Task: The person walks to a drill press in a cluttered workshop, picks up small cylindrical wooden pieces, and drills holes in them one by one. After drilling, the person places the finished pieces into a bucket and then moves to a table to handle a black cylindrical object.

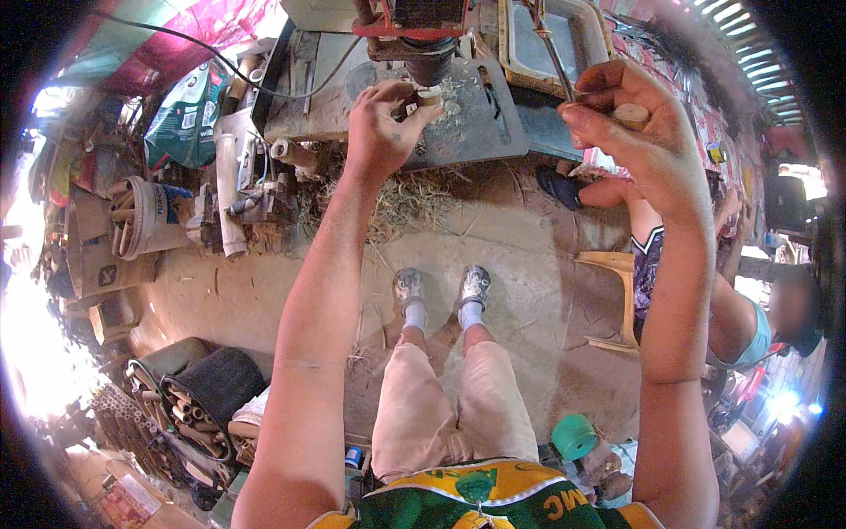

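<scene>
My left hand (381, 123) reaches forward and pinches a small pale wooden piece (429, 95) on the grey machine table (480, 123), right under the dark drill chuck (430, 60). My right hand (630, 132) is raised at the right, closed on a thin metal lever (555, 57) and a short pale wooden plug (631, 115). Wood shavings lie on the machine table around the piece. My legs and grey shoes (441, 289) stand on the earthen floor below.
Another person (705, 291) sits at the right on a low wooden stool (612, 300). Straw litters the floor by the machine. Sacks, tubes and tools crowd the left side (176, 212). A dark basket of wooden sticks (198, 401) stands lower left. A teal spool (573, 435) lies lower right.
</scene>
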A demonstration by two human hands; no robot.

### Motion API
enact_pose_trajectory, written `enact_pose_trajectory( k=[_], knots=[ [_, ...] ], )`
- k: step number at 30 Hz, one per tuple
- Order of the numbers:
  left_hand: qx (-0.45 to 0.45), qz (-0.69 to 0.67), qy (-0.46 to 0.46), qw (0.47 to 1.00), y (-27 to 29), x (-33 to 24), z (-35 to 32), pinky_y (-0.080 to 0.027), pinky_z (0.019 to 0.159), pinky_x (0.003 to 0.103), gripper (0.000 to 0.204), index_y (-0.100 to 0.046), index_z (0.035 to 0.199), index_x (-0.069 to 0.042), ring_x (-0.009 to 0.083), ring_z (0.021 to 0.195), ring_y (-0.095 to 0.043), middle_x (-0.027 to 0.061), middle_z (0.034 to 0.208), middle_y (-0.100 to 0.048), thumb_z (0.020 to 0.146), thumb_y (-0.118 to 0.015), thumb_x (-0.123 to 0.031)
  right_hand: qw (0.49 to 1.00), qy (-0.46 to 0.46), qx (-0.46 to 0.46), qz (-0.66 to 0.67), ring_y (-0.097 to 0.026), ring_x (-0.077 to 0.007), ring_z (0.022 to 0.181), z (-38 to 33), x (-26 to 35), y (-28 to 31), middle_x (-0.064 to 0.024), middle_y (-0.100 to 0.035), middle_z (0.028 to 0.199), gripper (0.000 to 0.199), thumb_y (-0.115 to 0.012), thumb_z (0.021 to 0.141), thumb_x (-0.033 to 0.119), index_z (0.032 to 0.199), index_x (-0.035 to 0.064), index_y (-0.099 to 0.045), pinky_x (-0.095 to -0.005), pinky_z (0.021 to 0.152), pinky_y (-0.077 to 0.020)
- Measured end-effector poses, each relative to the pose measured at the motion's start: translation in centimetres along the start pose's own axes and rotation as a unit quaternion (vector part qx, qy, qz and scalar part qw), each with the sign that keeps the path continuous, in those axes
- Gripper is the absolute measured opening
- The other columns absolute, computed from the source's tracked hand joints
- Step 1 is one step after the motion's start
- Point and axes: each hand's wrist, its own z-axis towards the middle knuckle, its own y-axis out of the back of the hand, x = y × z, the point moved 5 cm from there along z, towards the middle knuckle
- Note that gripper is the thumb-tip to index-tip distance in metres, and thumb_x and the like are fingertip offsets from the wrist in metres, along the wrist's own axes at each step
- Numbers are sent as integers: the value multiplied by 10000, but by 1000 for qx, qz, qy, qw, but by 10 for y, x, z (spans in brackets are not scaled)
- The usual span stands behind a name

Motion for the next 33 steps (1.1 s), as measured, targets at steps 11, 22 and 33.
enact_pose_trajectory(
  k=[11,22,33],
  knots=[
    [-20,15,38,999,-1,6,-2,-503,872,336,326,-717,981,-9,231,957,-646,100,984,-728,740,-850,-182,995,17,-45,-91,-668,-130,786,12,-39,-7,-65,-703,859,245,-766,853,143,1024,15,-646,-278,738,-535],
    [-25,38,-11,999,3,-2,0,-511,787,299,255,-727,986,-25,152,819,-662,89,916,-737,780,-821,-142,978,-40,-51,-200,-640,-114,835,16,-29,-12,-19,-677,908,366,-737,877,229,1178,70,-603,-276,732,-492],
    [-24,-23,-12,999,-1,3,2,-504,841,355,283,-732,965,-55,240,912,-645,85,944,-722,739,-841,-187,975,-77,82,-193,-665,-134,805,21,-14,-2,-85,-717,866,429,-742,884,206,1261,72,-585,-279,738,-504]
  ],
)
